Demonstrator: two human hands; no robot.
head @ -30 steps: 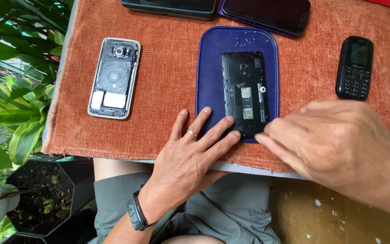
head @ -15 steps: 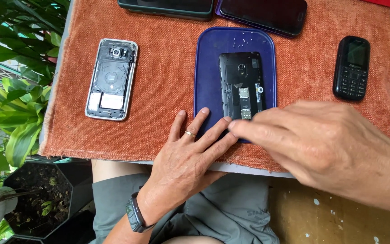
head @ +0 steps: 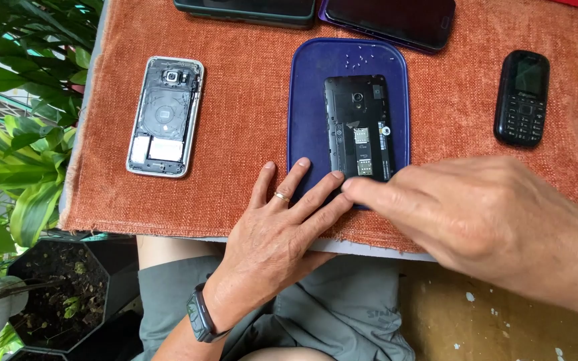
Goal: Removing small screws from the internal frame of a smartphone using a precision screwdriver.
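A black phone with its back cover off [head: 359, 124] lies face down on a dark blue mat [head: 310, 100] on an orange cloth [head: 242, 113]. My left hand [head: 279, 237] rests flat, fingers spread, its fingertips on the mat's near edge just left of the phone's bottom end. My right hand [head: 476, 220] comes in from the right with fingers bunched, the fingertips touching the phone's lower end. Whether they pinch anything there is hidden.
A silver phone with exposed insides [head: 166, 115] lies left on the cloth. A small black keypad phone [head: 522, 97] lies right. Two dark phones [head: 389, 19] sit at the far edge. Tiny screws [head: 362, 59] lie on the mat. Leafy plants [head: 15, 134] stand left.
My right hand has moved left and slightly forward until its fingertips reach the open phone's lower end. My left hand has stayed in place.
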